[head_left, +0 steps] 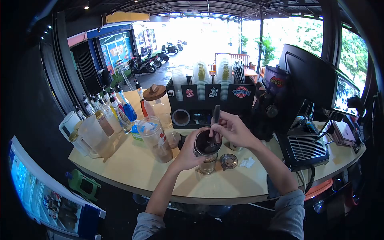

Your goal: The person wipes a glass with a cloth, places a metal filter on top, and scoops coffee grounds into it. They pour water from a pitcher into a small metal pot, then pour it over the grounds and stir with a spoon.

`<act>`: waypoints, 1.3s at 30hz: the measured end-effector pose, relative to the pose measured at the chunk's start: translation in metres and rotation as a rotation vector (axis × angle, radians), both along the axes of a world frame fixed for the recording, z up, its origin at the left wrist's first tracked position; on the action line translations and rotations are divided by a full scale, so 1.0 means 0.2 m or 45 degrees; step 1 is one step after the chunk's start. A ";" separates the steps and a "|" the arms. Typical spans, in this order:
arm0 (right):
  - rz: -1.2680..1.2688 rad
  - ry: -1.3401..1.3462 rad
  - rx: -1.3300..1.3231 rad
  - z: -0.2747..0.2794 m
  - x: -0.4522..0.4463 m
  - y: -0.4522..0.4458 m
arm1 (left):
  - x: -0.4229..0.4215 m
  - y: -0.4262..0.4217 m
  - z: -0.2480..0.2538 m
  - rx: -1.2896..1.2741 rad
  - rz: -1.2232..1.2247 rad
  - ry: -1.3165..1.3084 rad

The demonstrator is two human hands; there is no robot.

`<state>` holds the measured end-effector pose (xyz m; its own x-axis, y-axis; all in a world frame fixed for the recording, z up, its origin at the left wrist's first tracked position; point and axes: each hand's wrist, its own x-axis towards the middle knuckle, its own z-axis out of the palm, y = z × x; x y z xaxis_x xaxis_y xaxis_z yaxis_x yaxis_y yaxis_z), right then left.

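Note:
My left hand (189, 152) is wrapped round the side of a round cup (196, 149) with dark contents, tilted so that its mouth faces me. In my right hand (231, 129) is a dark-handled spoon (217, 114), held upright with its lower end inside the cup. Just below the cup stands a clear glass (207, 167) on the counter; whether the two touch I cannot tell. To the right of the glass lies a small round metal piece (229, 161), with a crumpled white tissue (247, 162) beside it.
A tall clear plastic container (157, 140) stands left of my hands, and a wooden-lidded jar (155, 94) behind it. Pitchers (93, 134) and several syrup bottles (127, 107) crowd the left. A black cup rack (212, 102) is ahead; an espresso machine (306, 140) is on the right.

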<state>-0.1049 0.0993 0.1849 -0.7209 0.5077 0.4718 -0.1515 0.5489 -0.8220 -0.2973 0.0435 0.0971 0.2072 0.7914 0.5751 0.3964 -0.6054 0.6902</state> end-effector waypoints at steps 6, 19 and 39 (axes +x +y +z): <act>-0.072 0.167 -0.077 -0.02 -0.02 0.00 | 0.05 -0.01 -0.01 0.006 0.078 -0.126; -0.163 0.389 -0.090 -0.08 -0.01 -0.05 | 0.11 -0.04 0.00 0.222 0.510 -0.042; -0.303 0.267 0.204 -0.14 -0.03 -0.10 | 0.14 -0.02 -0.03 0.260 0.609 -0.057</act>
<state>-0.1099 0.0791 0.1577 -0.4706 0.5571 0.6842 -0.1603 0.7086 -0.6872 -0.2686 0.0403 0.0918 -0.1782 0.6622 0.7278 0.6344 -0.4881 0.5995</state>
